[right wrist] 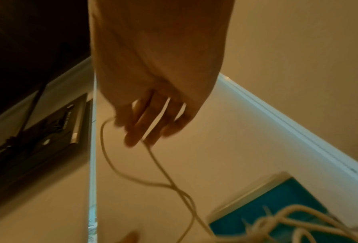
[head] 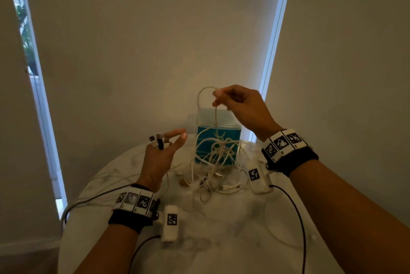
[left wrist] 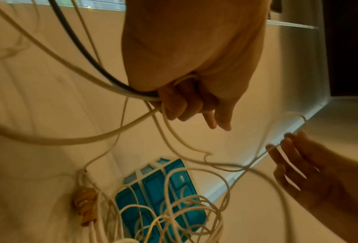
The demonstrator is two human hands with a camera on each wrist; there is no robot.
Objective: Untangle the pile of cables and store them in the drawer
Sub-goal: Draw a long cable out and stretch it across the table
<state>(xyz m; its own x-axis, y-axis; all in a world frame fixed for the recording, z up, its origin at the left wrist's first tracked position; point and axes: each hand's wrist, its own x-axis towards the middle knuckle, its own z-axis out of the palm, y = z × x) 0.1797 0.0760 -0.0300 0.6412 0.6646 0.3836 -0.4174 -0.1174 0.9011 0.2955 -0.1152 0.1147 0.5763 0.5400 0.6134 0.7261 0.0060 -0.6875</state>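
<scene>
A tangled pile of white cables (head: 213,162) lies on the round marble table (head: 221,240), in front of a small blue drawer unit (head: 218,138) with its drawers closed. My left hand (head: 170,140) hovers left of the pile and grips several cable ends (head: 158,140), with the thumb and index finger stretched out. In the left wrist view that left hand (left wrist: 184,106) has its fingers curled round white and black cables (left wrist: 115,87). My right hand (head: 218,97), raised above the drawer unit, pinches a loop of thin white cable (head: 200,105) that runs down into the pile. The right wrist view shows the loop (right wrist: 111,164) hanging from the right hand (right wrist: 140,129).
The drawer unit stands at the table's far edge against a plain wall. A small tan object (head: 183,182) lies left of the pile. Black wrist-camera leads (head: 297,213) trail over the near table. A grey cable (head: 88,198) hangs off the left edge.
</scene>
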